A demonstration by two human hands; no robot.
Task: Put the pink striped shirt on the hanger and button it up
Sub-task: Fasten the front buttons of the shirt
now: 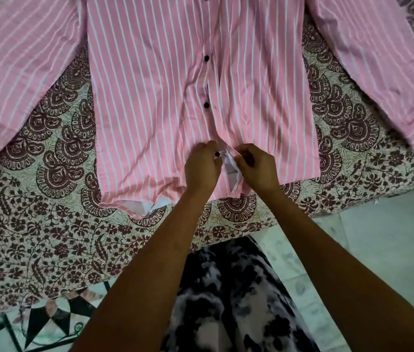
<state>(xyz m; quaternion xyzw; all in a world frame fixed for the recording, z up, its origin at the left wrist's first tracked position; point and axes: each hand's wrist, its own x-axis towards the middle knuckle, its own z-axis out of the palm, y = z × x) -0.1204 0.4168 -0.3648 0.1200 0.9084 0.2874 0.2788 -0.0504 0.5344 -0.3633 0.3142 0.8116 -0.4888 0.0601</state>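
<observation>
Pink white-striped cotton shirt (150,97) lies flat on the paisley bedspread (48,224); our left hand (202,168) pinches the lowest black button (217,154), right hand (256,168) pinches the placket, so we should align buttonhole squarely first.

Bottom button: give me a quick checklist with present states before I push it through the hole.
1. Left hand pinches the bottom button: ok.
2. Right hand grips the opposite placket edge: ok.
3. Buttonhole lined up with the button: cannot tell, fingers and folded fabric hide it.
4. Upper buttons fastened: ok for the three in view, plackets closed there.
5. Shirt lying flat on the bedspread: ok, some wrinkles near the placket.
6. Hanger inside the shirt: cannot tell, collar is out of view.
</observation>
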